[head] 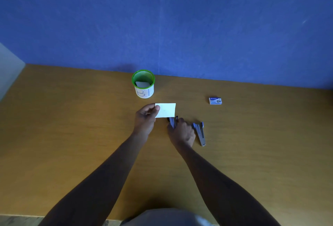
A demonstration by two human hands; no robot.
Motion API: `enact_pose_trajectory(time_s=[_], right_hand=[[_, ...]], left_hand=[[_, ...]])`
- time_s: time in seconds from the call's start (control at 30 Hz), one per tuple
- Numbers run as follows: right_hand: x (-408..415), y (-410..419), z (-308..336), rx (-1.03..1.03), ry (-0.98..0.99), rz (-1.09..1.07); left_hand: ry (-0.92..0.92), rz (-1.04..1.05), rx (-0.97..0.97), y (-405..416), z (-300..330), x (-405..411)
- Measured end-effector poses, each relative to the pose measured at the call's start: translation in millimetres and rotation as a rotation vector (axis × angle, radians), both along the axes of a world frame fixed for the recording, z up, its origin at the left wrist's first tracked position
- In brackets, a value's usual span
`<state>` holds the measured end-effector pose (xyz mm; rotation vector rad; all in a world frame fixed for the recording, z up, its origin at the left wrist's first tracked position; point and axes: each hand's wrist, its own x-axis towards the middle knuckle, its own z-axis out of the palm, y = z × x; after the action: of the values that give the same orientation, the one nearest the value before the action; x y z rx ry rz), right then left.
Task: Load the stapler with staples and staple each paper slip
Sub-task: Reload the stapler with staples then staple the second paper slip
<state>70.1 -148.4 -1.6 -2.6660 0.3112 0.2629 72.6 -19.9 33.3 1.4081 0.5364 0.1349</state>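
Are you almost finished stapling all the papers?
Can't tell how many are done. A slip already sits in the green cup. Right now the left hand holds a white slip while the right hand brings a stapler to its bottom edge. A second stapler and the staple box lie aside.

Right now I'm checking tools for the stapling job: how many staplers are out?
2: one stapler in the right hand, below the paper slip; another stapler lying on the table just right of it.
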Motion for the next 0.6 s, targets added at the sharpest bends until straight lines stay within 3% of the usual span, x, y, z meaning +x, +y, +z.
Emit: enact_pose_trajectory(time_s=[0.2, 0.43, 0.6], right_hand=[[3.9, 3.7, -2.1, -0.079, 0.024, 0.053], [4.3, 5.4, -0.3, -0.016, 0.077, 0.095], [1.8, -3.5, 3.4, 0.146, 0.015, -0.068]], left_hand=[[0.0, -0.045, 0.03, 1.7, -1.7, -1.0], [-0.021, -0.075, 0.046, 4.5, 1.3, -3.3], [-0.023, -0.119, 0.119, 5.8, -1.0, -3.9]])
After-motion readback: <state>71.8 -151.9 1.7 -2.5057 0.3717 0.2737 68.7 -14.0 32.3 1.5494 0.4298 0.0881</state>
